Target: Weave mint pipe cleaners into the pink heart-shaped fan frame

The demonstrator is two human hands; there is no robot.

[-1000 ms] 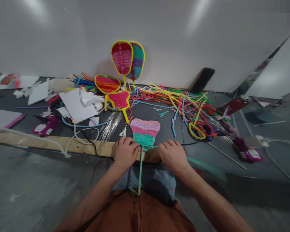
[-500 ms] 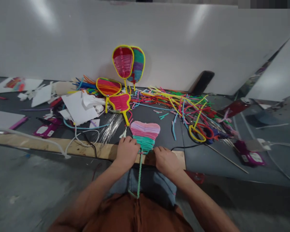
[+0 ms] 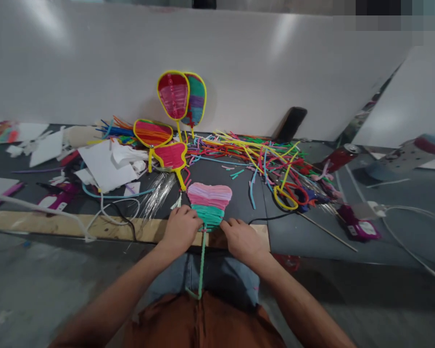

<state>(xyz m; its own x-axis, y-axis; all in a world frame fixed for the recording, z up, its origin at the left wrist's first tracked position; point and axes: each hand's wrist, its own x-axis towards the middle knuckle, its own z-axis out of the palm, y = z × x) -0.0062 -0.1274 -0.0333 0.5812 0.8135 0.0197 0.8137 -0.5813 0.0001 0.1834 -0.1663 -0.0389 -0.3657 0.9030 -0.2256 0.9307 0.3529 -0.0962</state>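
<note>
A fan-shaped piece wound from fuzzy pipe cleaners lies in front of me, lilac and pink on top, green below. My left hand has its curled fingers on the lower left edge of this piece. At its lower right edge, the bent fingertips of my right hand pinch the side. A long green pipe cleaner hangs from the bottom, over the table edge toward my lap, and bends at its end. The undersides of both hands' fingers are hidden.
Finished yellow-rimmed fans lean on the white partition. Loose pipe cleaners are heaped behind the piece. A phone, scissors, a can and a purple glue gun are right; paper is left.
The whole scene has shifted slightly left as the camera turned. Both hands stay at the lower edges of the piece, with the right fingers now closer against its side.
</note>
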